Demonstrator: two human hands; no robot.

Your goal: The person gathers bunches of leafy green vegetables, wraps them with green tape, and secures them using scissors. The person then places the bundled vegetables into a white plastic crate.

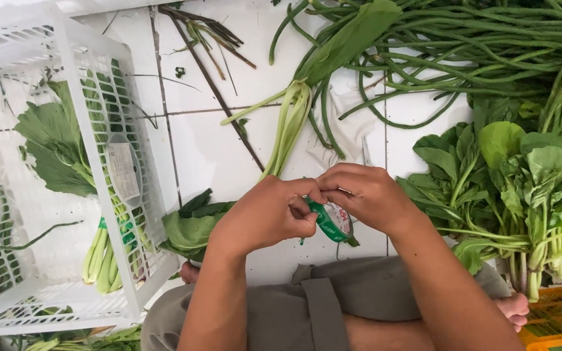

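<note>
My left hand (265, 214) and my right hand (369, 195) meet in front of me over a small roll of green and white tape (332, 221). Both hands pinch it, the fingertips touching at its top edge. Just beyond the hands a bunch of leafy greens with pale stalks (291, 120) lies on the white tiled floor (209, 143). A loose dark green leaf (193, 224) sits to the left of my left hand.
A white plastic crate (118, 195) at the left holds bundled greens (66, 156). Long green beans (463, 45) pile at the top right. More leafy greens (521, 182) heap at the right, beside an orange crate (561, 318). Dry stems (209, 39) lie at the top.
</note>
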